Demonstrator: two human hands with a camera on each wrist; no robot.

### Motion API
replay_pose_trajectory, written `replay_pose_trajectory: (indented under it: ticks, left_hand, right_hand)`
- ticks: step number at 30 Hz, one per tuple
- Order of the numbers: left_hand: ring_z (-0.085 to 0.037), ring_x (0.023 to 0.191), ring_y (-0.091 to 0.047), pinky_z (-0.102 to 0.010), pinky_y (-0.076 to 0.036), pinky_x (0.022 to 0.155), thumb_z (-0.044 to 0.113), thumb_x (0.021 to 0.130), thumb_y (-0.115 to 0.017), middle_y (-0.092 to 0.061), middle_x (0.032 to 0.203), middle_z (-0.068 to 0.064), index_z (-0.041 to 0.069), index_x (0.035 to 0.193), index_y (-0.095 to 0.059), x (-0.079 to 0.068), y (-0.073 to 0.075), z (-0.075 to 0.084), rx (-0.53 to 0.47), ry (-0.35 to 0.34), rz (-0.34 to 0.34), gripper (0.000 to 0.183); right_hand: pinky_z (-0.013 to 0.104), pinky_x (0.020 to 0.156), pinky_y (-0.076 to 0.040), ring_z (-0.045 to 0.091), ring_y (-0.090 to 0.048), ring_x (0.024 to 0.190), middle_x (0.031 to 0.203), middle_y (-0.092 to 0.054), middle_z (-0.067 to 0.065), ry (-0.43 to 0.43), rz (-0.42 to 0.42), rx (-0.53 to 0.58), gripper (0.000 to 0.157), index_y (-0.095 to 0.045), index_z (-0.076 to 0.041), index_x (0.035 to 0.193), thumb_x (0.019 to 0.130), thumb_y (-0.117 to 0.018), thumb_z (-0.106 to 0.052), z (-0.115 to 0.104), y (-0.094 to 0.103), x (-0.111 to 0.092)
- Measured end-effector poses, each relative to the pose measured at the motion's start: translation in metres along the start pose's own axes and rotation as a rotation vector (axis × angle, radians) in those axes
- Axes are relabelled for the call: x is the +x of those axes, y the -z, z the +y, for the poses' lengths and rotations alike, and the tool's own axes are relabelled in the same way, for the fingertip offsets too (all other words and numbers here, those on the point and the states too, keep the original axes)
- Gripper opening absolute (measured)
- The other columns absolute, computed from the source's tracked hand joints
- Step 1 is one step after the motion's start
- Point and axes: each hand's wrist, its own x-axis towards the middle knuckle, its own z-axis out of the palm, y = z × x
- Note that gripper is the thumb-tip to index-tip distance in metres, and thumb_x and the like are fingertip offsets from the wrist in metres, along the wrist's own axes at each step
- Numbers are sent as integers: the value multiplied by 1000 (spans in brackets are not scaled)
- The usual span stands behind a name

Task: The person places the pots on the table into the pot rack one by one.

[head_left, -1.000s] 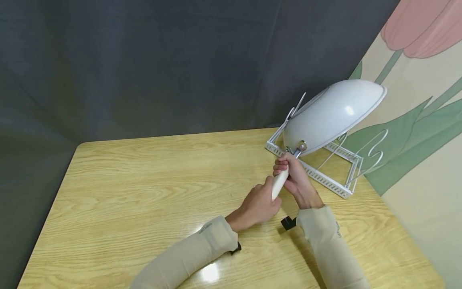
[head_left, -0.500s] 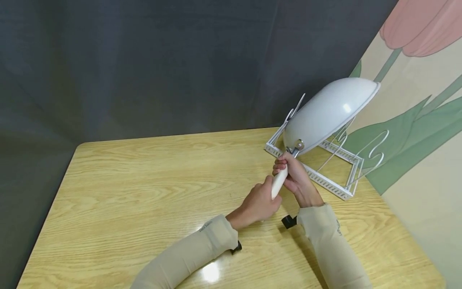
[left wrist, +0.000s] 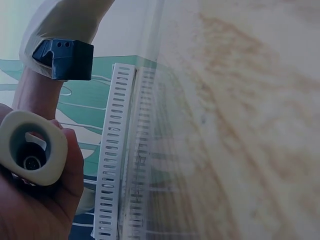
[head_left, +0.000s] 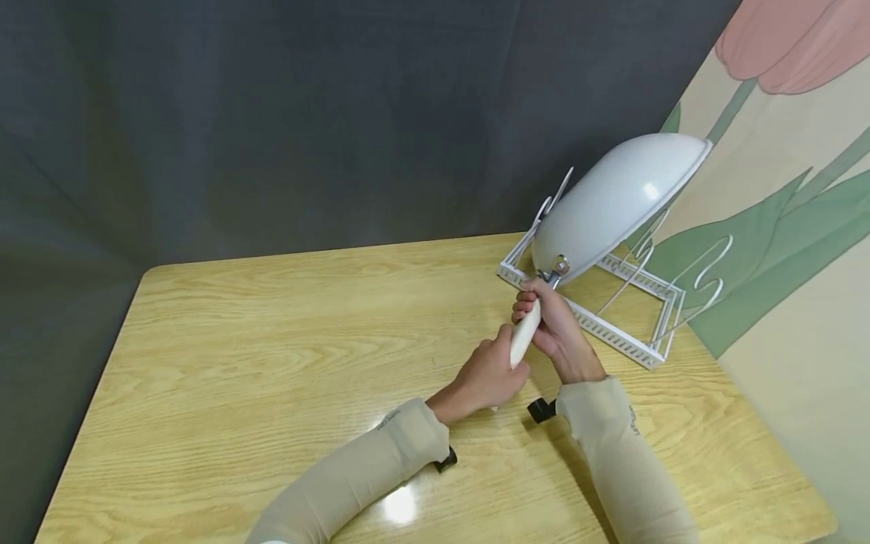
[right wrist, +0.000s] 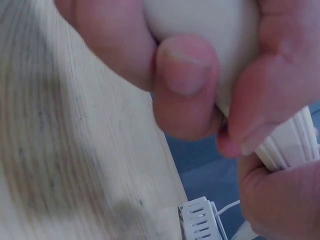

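A white wok [head_left: 615, 200] leans over the left part of a white wire pan rack [head_left: 615, 332] in the head view, its rounded outside up and its inside hidden. Whether its lower edge touches the rack, I cannot tell. My right hand [head_left: 560, 332] grips its cream handle [head_left: 522, 338] close to the metal joint [head_left: 559, 268]. At the handle's free end my left hand [head_left: 491, 375] holds on. The left wrist view shows the hollow handle end [left wrist: 32, 147] inside my left hand [left wrist: 42, 200]. Curled fingers [right wrist: 185, 85] wrap the handle [right wrist: 205, 30] in the right wrist view.
The rack's wire dividers [head_left: 710, 283] stick up on its right side. Behind the wood-grain table [head_left: 272, 363] hangs a dark curtain [head_left: 306, 128]. A wall with a tulip pattern [head_left: 788, 204] borders the table on the right.
The wok's far rim has swung left, so the wok stands somewhat steeper and shows more of the wire dividers. Both hands keep their grip on the handle.
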Motion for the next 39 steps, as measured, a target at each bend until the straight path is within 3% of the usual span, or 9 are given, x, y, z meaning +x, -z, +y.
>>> replay_pose_trajectory:
  ticks: [6, 11, 16, 22, 26, 33, 39]
  left_hand:
    - [-13, 50, -56, -28, -48, 42, 14, 95, -60, -58, 75, -4, 2, 134, -46, 0, 1, 1, -61, 38, -38, 43]
    - [-14, 51, -57, -28, -49, 44, 13, 94, -60, -58, 75, -6, 1, 130, -47, 4, 1, -1, -88, 39, -54, 40]
    - [-15, 52, -59, -29, -51, 45, 11, 94, -61, -60, 76, -6, 1, 135, -46, 10, 0, -6, -149, 48, -51, 44]
    - [-14, 47, -55, -27, -49, 43, 8, 94, -60, -59, 71, -5, 1, 142, -43, 16, 0, -9, -240, 55, -72, 52]
    - [-15, 42, -52, -28, -46, 39, 7, 95, -58, -57, 65, -6, 3, 136, -45, 18, 2, -10, -332, 81, -93, 43]
    - [-19, 43, -54, -30, -48, 39, 11, 99, -59, -59, 69, -12, 7, 124, -47, 18, 3, -9, -401, 124, -126, 28]
    - [-21, 48, -59, -34, -53, 44, 16, 102, -61, -61, 72, -10, 7, 130, -45, 18, 4, -8, -384, 131, -178, 34]
  right_hand:
    - [18, 53, -43, 9, -46, 58, 69, -46, -2, 29, 35, -76, 24, -46, -10, 84, 108, -40, -6, 2, 1, 0]
    - [22, 63, -50, 12, -55, 71, 83, -51, 1, 63, 24, -197, 7, -45, -7, 107, 108, -38, -7, 3, 3, -7]
    - [29, 84, -55, 18, -66, 94, 108, -59, 6, 90, -23, -296, 25, -37, -6, 131, 106, -37, -7, 5, 6, -17]
    - [42, 112, -39, 24, -60, 121, 132, -55, 8, 143, -43, -472, 35, -33, -3, 140, 106, -39, -11, 9, 8, -25]
    - [45, 117, -30, 27, -55, 130, 144, -47, 14, 175, -21, -560, 47, -28, -2, 150, 104, -39, -9, 10, 5, -28]
    - [51, 119, -25, 37, -37, 144, 160, -27, 26, 202, -17, -731, 65, -14, -1, 162, 104, -43, -10, 9, 4, -36]
    - [51, 114, -30, 36, -35, 145, 158, -33, 27, 246, -4, -840, 67, -12, 0, 162, 104, -44, -9, 9, 5, -45]
